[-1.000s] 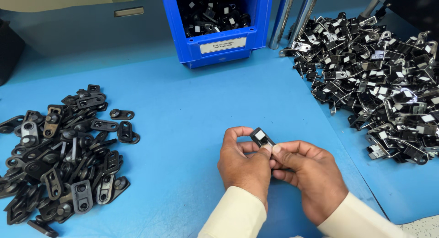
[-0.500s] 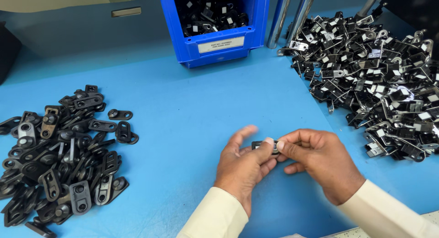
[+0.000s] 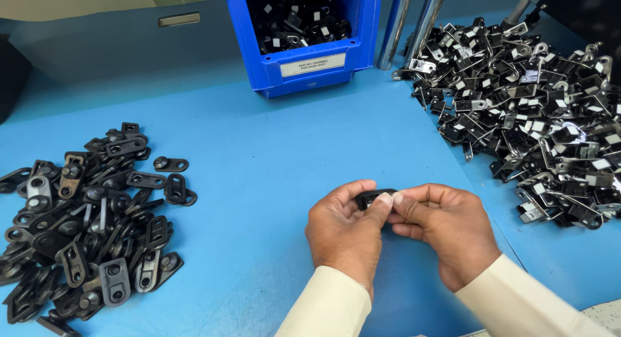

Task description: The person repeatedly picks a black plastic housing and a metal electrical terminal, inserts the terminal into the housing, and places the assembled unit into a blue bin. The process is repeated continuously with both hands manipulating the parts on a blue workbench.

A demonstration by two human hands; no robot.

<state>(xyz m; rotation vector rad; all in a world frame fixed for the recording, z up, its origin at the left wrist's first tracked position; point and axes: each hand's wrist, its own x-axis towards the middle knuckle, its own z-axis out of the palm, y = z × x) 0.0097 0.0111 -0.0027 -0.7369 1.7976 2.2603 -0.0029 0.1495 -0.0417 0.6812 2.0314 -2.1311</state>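
Note:
My left hand (image 3: 346,230) and my right hand (image 3: 446,230) meet low in the middle of the blue table (image 3: 259,156). Both pinch one small black metal part (image 3: 370,197) between thumbs and forefingers; most of it is hidden by the fingers. A heap of flat black link-shaped parts (image 3: 84,214) lies at the left. A larger heap of black clips with white patches (image 3: 543,117) lies at the right, close to my right hand.
A blue bin (image 3: 304,59) with a white label holds more black parts at the back centre. Two shiny metal posts (image 3: 411,23) rise to the right of it. A dark object (image 3: 10,72) sits at the far left edge.
The hands have shifted slightly and closed tighter around the black part. It stood up between the fingers a second ago and now lies flatter and mostly covered.

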